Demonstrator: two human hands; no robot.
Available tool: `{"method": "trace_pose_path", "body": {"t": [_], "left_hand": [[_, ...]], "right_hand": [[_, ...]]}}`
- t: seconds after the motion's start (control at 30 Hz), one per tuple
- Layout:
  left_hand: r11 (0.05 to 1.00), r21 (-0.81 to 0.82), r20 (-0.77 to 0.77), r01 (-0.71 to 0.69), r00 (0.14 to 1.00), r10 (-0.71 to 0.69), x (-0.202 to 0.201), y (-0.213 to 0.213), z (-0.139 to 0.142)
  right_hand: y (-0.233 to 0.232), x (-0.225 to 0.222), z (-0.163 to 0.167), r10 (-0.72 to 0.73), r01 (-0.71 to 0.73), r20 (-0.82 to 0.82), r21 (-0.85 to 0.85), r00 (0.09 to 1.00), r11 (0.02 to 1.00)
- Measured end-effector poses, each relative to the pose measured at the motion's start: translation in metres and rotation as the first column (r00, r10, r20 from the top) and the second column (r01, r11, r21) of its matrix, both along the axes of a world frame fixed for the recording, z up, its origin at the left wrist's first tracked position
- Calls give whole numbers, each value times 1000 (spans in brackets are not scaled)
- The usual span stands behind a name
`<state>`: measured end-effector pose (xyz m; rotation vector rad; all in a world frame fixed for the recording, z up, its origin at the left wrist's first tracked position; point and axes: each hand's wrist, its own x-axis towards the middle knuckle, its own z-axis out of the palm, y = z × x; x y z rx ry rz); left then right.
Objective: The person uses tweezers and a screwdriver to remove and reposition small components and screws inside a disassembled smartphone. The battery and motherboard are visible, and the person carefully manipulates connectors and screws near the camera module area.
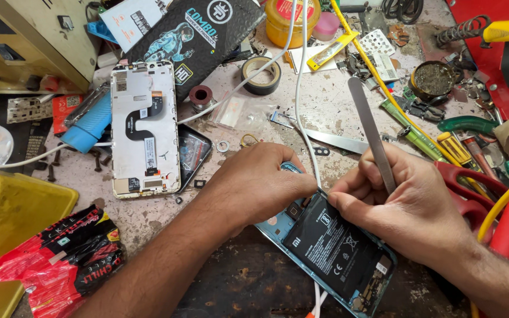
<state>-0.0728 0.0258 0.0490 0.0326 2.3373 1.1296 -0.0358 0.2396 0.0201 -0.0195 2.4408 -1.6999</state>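
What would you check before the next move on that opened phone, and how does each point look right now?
1. Opened phone held down by left hand: ok.
2. Metal tweezers in the right hand, firm grip: ok.
3. Tweezer tips on target: cannot tell, hidden by fingers.
4. White cable clear of the work: not ok, it crosses the phone.
5. Black battery lying flat, undamaged: ok.

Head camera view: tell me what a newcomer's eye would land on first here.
First, the two hands at centre: the left hand presses on an opened blue phone with its black battery exposed, while the right hand holds metal tweezers at the battery's top edge. Next, a second opened phone lies back-up at upper left. Around them, the workbench is crowded with tools, a tape roll and a red snack packet at lower left.
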Motion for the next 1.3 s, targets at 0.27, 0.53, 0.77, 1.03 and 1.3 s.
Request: {"method": "trace_pose_path", "body": {"t": [0.27, 0.53, 0.77, 1.03, 1.3], "left_hand": [[1000, -18, -5, 15, 1000, -15, 0, 0, 0], [1000, 20, 29, 16, 999, -17, 2, -1, 2], [994, 107, 74, -8, 997, 0, 2, -2, 2], [996, 61, 90, -67, 994, 61, 5, 2, 4], [999, 19, 1, -51, 999, 51, 6, 3, 1]], "right_hand": [[0, 2, 0, 18, -17, -30, 17, 999, 1000], [1, 3, -3, 19, -20, -28, -24, 999, 1000], [0, 2, -2, 0, 0, 0, -26, 1000, 1000], [1, 2, -2, 28, -29, -29, -36, 999, 999], [2, 3, -6, 74, -82, -79, -98, 994, 992]]}}
